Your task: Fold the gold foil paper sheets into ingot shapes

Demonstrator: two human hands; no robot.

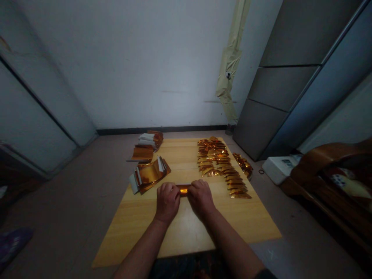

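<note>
A shiny gold foil paper sheet (183, 190), curled over into a roll or fold, lies crosswise on the wooden table near its middle. At its left end my left hand (167, 201) is closed on it. My right hand (201, 198) grips the right end the same way, and a short stretch of foil shows between the two fists. Just beyond my left hand sits a loose stack of gold foil paper sheets (149, 173) with pale backs showing. Rows of folded gold foil pieces (213, 155) overlap at the table's right side.
The wooden tabletop (130, 221) carries another stack of foil sheets (142, 152) at its far left. More gold pieces (243, 164) are heaped beyond the right edge. A grey refrigerator (279, 85) and a wooden bench (328, 170) stand to the right, with a white box (277, 169) between.
</note>
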